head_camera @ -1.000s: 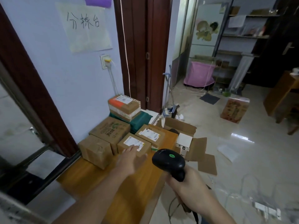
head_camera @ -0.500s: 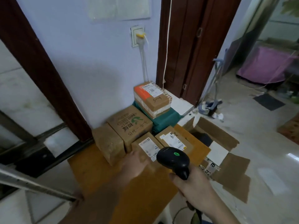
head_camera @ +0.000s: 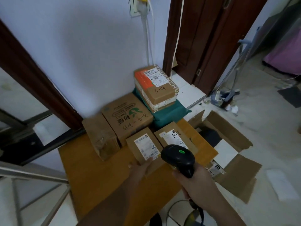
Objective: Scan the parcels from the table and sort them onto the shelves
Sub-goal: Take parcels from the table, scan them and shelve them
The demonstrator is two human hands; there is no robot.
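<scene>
Parcel: small labelled box point(head_camera: 143, 146) on the table point(head_camera: 97, 173), six o'clock of the stack.
Left hand point(head_camera: 140, 168): grasping its near edge.
Right hand point(head_camera: 195, 181): clenched round the scanner point(head_camera: 178, 158), three o'clock of the parcel.

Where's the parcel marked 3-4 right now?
In the head view, the 3-4 parcel sits at the table's far end, on top of the green package, against the wall below the wall socket, beside the door frame.
</scene>
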